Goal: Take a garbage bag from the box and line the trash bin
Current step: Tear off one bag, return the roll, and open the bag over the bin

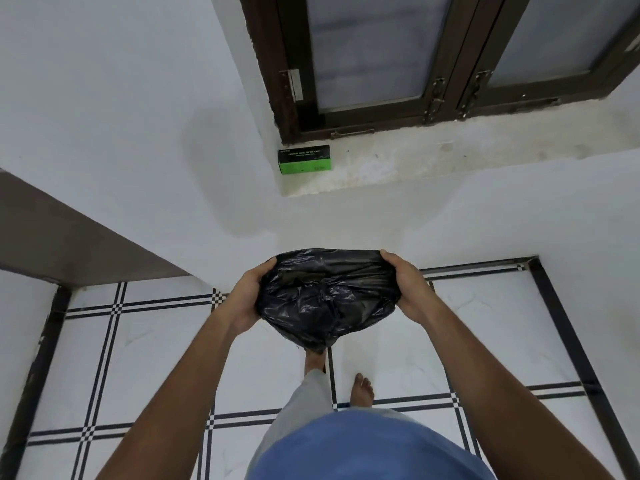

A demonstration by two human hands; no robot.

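Note:
A black garbage bag (325,299) hangs in front of me at waist height, its mouth stretched wide between both hands. My left hand (244,299) grips the bag's left edge and my right hand (407,289) grips its right edge. The bag's bottom tapers down toward my feet. The green and black bag box (304,160) stands on the window sill (381,168) ahead, at its left end. No trash bin shows in this view.
A dark-framed window (433,57) is above the sill. White walls are ahead and to the left. The floor (156,358) is white tile with black lines. My bare feet (362,389) are below the bag.

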